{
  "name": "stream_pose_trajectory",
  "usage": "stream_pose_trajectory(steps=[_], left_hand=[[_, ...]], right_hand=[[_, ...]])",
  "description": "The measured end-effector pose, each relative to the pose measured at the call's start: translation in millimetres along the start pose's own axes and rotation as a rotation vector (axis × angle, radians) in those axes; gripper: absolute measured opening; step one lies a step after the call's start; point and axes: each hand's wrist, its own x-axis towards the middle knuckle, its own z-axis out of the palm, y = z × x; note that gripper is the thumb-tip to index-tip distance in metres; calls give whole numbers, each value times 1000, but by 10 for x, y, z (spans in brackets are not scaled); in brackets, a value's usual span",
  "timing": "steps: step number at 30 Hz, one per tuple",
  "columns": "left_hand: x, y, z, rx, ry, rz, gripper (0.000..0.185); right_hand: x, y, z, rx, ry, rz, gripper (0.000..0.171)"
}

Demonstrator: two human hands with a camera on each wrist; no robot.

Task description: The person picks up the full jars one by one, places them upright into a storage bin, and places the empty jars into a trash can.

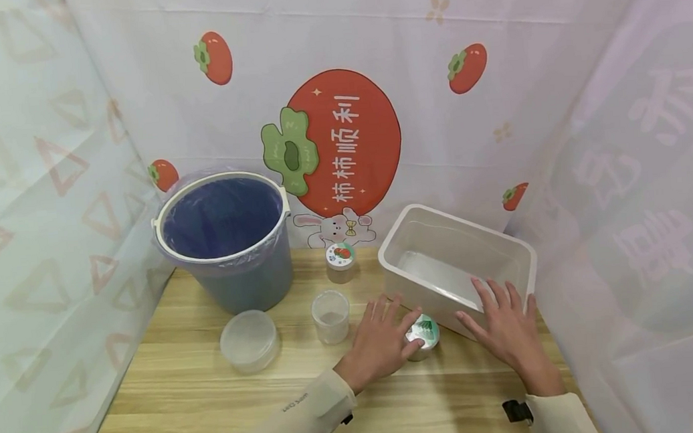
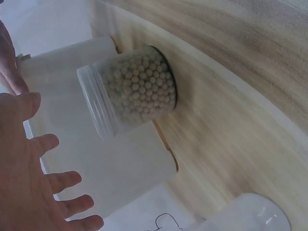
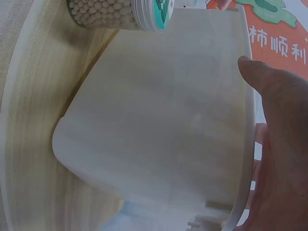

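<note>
A clear jar of small pale beads (image 2: 144, 86), with a green-and-white picture on its lid (image 1: 427, 329), stands on the wooden table before a white plastic box (image 1: 405, 291). My left hand (image 1: 379, 341) hovers beside and over this jar, fingers spread. In the left wrist view the fingertips (image 2: 65, 180) are apart from the jar. Over the near rim of the box is my right hand (image 1: 508, 329), its fingers extended above the opening. The right wrist view has its thumb (image 3: 257, 72) right at the rim, with the other fingers partly hidden behind it.
A blue bucket (image 1: 255, 286) lined with a clear bag stands at the back left. Near it are a low round clear container (image 1: 249, 342), a clear open jar (image 1: 332, 321) and a small jar with a red-fruit lid (image 1: 340, 260). Printed cloth walls (image 1: 438, 143) enclose the table.
</note>
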Motion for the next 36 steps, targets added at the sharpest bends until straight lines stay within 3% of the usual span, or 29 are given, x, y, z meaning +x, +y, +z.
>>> stream_pose_trajectory(steps=[13,36], left_hand=[[92,183,119,29,-35,25,63],[194,386,323,50,-11,60,61]], right_hand=[[-55,98,65,11,40,5,82],[-57,122,166,-2,160,-27,73]])
